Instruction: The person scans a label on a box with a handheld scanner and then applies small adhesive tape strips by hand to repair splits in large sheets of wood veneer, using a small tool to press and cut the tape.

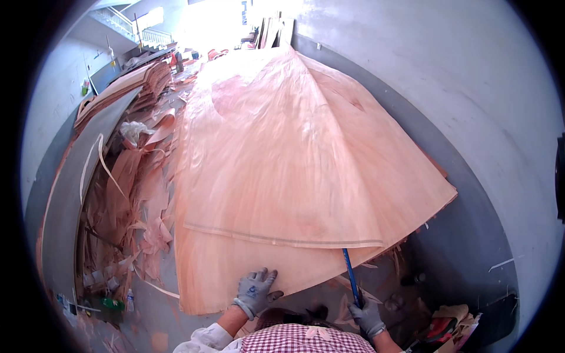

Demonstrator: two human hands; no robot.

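Note:
My left hand, in a grey glove, lies with fingers apart on a pale pinkish wood veneer sheet near its lower edge. My right hand, also gloved, grips a long blue stick, whose far end meets the edge of an upper veneer sheet and may continue beneath it. That upper sheet covers a wide stack, with a lengthwise ridge and creases, and overlaps the lower sheet along a straight dark-lined edge.
On the left are a long grey board, veneer piles and heaped scraps with bottles. A wall runs along the right. Cardboard and debris lie at the lower right. Stairs and leaning boards stand at the back.

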